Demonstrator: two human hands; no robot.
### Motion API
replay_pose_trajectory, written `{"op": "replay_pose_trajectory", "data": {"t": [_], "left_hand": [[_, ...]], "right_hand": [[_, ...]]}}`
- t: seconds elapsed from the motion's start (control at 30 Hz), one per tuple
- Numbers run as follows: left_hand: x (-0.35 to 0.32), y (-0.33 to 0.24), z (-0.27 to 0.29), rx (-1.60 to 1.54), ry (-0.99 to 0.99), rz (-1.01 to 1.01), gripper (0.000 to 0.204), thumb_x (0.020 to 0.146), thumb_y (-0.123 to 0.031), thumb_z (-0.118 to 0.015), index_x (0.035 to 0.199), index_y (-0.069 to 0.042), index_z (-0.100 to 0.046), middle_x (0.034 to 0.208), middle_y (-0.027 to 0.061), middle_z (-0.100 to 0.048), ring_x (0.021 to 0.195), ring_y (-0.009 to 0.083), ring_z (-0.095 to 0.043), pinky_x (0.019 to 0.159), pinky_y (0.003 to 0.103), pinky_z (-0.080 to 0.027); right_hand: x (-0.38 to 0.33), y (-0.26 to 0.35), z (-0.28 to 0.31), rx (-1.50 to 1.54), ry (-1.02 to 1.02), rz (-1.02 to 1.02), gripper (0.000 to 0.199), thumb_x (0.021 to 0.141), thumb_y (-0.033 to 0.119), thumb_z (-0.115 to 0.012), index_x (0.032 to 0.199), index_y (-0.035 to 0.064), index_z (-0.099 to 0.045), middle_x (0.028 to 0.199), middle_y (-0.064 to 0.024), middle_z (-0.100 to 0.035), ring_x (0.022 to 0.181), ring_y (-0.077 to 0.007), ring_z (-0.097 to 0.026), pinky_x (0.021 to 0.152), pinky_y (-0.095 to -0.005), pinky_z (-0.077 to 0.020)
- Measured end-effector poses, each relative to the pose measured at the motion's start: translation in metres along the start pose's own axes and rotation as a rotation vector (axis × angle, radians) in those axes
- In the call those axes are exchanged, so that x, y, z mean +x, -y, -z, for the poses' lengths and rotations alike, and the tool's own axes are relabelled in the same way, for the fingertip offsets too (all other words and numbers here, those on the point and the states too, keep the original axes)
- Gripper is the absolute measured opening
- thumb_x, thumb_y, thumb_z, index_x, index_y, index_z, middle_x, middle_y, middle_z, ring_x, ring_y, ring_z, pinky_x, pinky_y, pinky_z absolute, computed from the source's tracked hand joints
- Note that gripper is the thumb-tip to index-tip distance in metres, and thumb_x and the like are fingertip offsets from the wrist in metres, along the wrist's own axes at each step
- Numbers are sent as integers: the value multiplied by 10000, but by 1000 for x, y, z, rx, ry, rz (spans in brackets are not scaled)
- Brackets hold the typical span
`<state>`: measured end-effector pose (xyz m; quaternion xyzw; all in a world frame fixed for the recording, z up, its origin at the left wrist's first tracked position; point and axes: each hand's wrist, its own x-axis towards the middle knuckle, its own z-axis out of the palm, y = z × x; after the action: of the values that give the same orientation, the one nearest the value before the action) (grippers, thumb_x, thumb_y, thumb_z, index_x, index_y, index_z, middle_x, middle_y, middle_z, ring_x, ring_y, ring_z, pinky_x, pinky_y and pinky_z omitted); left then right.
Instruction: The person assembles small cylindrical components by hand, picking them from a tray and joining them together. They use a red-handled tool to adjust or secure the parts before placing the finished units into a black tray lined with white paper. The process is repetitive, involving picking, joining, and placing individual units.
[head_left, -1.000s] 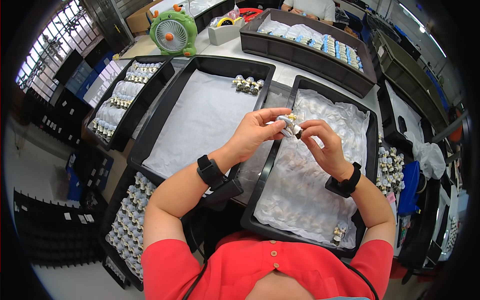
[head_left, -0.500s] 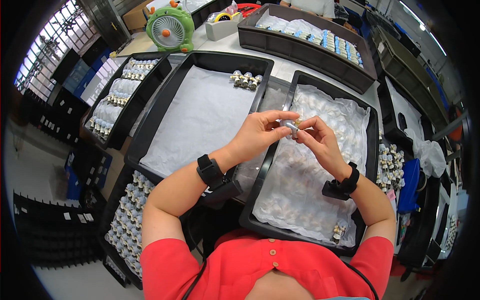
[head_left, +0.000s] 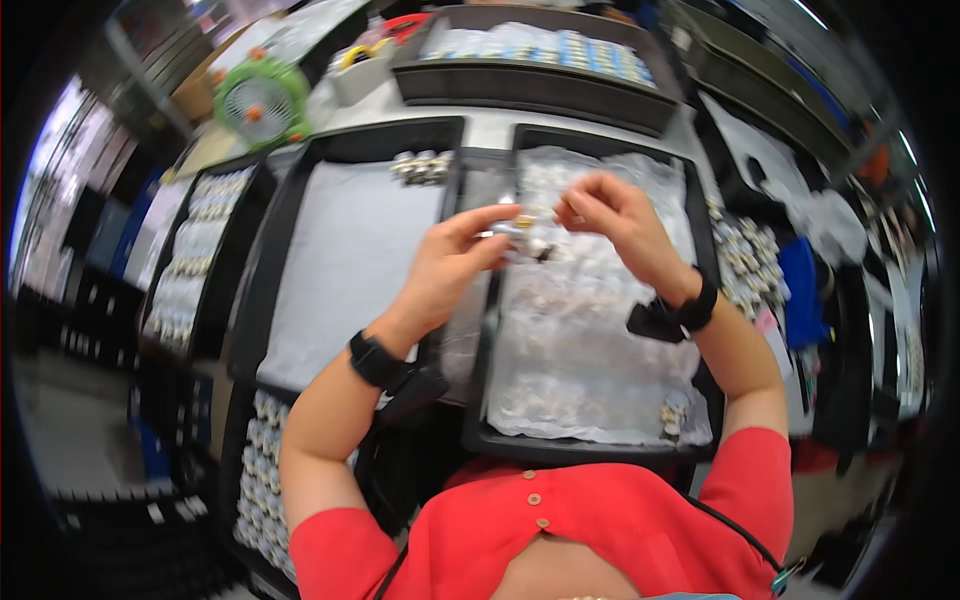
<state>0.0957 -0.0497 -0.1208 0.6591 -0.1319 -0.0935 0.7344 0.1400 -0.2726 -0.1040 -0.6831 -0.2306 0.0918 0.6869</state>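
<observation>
Head view: left hand point(head_left: 445, 272) pinches a small, blurred silvery part point(head_left: 517, 228) at its fingertips, above the right-hand black tray point(head_left: 478, 400) of bagged pieces; right hand point(head_left: 612, 225) hovers beside it, fingers curled, apparently empty.

Left hand point(head_left: 455, 265) pinches a small metal part point(head_left: 517, 228) beside right hand point(head_left: 612, 215) over a black tray point(head_left: 478, 400).

Green fan point(head_left: 262, 100) far left; grey-lined black tray point(head_left: 345, 250) beside it.
</observation>
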Motion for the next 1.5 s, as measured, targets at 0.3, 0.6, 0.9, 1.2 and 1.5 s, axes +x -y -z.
{"op": "replay_pose_trajectory", "data": {"t": [0.3,0.6,0.9,1.2,1.5], "left_hand": [[-11,5,-16,-6,81,134,347,876,-118,-566,1212,-35,-531,1014,42,-621,894,104,-598,761,229,-465],[-9,14,-26,21,142,176,349,876,-108,-564,1214,-26,-526,993,55,-623,880,120,-601,773,247,-470],[-11,15,-18,104,228,192,373,876,-102,-560,1222,20,-493,1029,87,-612,918,165,-608,813,275,-477],[-7,13,-22,74,193,236,351,888,-71,-530,1226,11,-485,1010,76,-612,889,162,-611,786,259,-483],[-5,13,-22,66,189,266,363,884,-73,-535,1232,12,-476,1024,79,-609,898,162,-615,773,248,-501]], "right_hand": [[-98,134,97,-663,-3,10,200,915,170,-508,1009,3,-566,938,-21,-582,857,-88,-555,778,-232,-452],[-224,9,184,-1096,-387,-421,138,771,99,-585,853,-9,-613,750,-136,-633,669,-237,-611,616,-310,-464],[-226,-29,134,-924,-291,-435,324,716,291,-664,850,10,-574,744,-159,-625,721,-297,-615,640,-363,-471],[-227,-66,137,-979,-375,-421,282,724,226,-664,831,-10,-555,726,-212,-599,712,-381,-588,639,-433,-461],[-267,-45,169,-951,-398,-457,183,729,192,-603,740,10,-613,751,-181,-631,746,-335,-616,676,-403,-478]]}}
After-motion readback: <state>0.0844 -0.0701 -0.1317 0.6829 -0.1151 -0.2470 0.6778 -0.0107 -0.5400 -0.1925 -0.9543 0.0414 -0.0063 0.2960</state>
